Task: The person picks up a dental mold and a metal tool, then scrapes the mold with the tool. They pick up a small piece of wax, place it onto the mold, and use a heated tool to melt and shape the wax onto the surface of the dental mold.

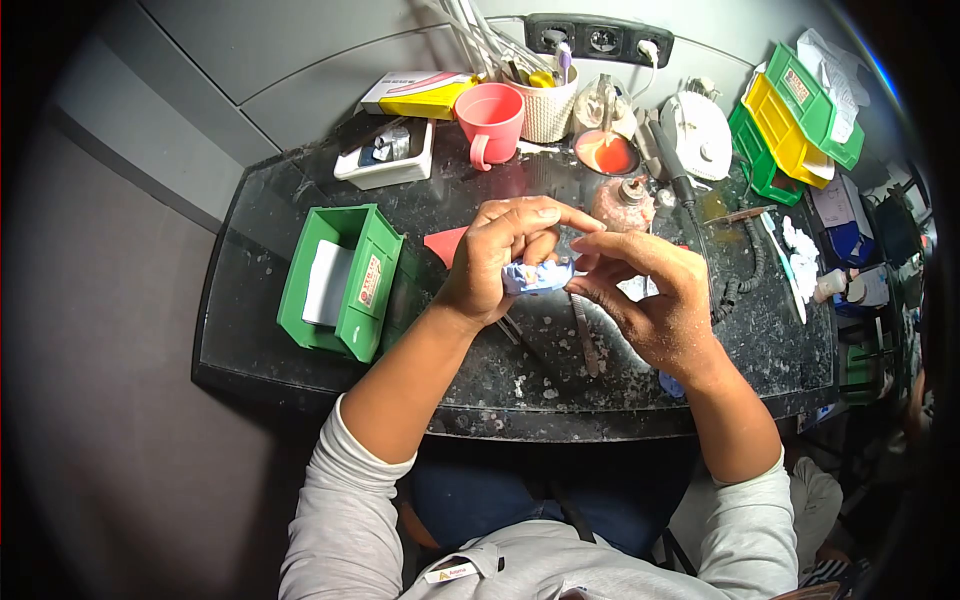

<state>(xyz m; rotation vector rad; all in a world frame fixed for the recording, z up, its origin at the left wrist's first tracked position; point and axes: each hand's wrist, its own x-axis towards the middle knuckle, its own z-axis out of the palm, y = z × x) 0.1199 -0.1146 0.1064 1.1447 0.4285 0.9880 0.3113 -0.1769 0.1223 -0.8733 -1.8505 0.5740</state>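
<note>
Both hands above worktop (pixel 560 392) centre, pale blue cast (pixel 540 276) between them. Left hand (pixel 495 262): grip closed round cast from left, fingers over top. Right hand (pixel 655 305): fingertips at cast's right end (I can't tell if that grip pinches). Cast long axis left-right; left hand nearer.

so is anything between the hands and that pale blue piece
Nothing visible stands between them. The left hand already grips the pale blue piece from the left with its fingers curled over it. The right hand pinches its right end. The piece is held above the dark desk.
</note>
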